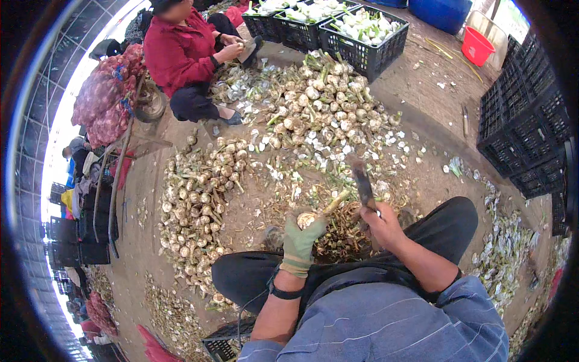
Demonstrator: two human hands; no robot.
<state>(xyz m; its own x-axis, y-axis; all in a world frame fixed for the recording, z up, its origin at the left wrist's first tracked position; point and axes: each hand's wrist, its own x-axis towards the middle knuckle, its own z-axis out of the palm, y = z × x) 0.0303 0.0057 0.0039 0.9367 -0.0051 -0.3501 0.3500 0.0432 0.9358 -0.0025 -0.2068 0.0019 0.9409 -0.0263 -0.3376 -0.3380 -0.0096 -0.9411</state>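
My left hand (298, 244), in a grey-green glove, is closed around a garlic bulb (306, 220) whose pale stalk (336, 202) sticks out to the right. Bare and closed, my right hand (381, 225) grips a knife (363, 186) with a broad, dark, dirt-stained blade pointing up and away from me. The blade is just right of the stalk tip; I cannot tell whether they touch. Dry roots and trimmings (341, 232) lie heaped between my legs, below both hands. To the left spreads a pile of untrimmed garlic bulbs (196, 205).
Another heap of garlic (329, 99) lies ahead, near a seated co-worker in a red jacket (178, 57). Black crates (365, 51) with trimmed garlic stand behind it. Stacked black crates (525, 114) rise at right. Pink mesh sacks (108, 93) sit far left; peelings (500, 247) litter the right floor.
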